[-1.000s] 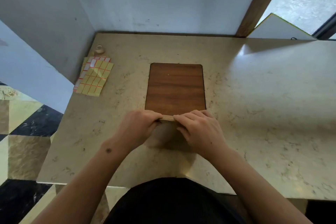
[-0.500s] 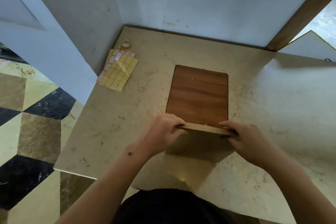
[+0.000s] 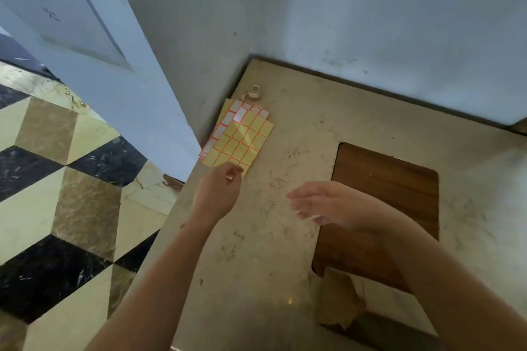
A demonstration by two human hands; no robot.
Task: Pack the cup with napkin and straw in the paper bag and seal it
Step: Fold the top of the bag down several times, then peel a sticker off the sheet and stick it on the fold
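Right hand point(image 3: 322, 205) blurred (forearm hides paper bag point(image 3: 336, 302)).

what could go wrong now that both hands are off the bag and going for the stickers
1. The paper bag lies unheld near the table's front edge, so its fold may spring open before a sticker goes on.
2. The left hand is at the corner of the sticker sheets, which overhang the table's left side; a tug could slide them off.
3. The right hand looks motion-blurred, so a hasty reach may miss.

A glossy marbled stone bench point(image 3: 285, 236), an inlaid wood-grain panel point(image 3: 385, 194), matt brown paper bag point(image 3: 336, 302) and glossy sticker sheets point(image 3: 239, 137) are seen.
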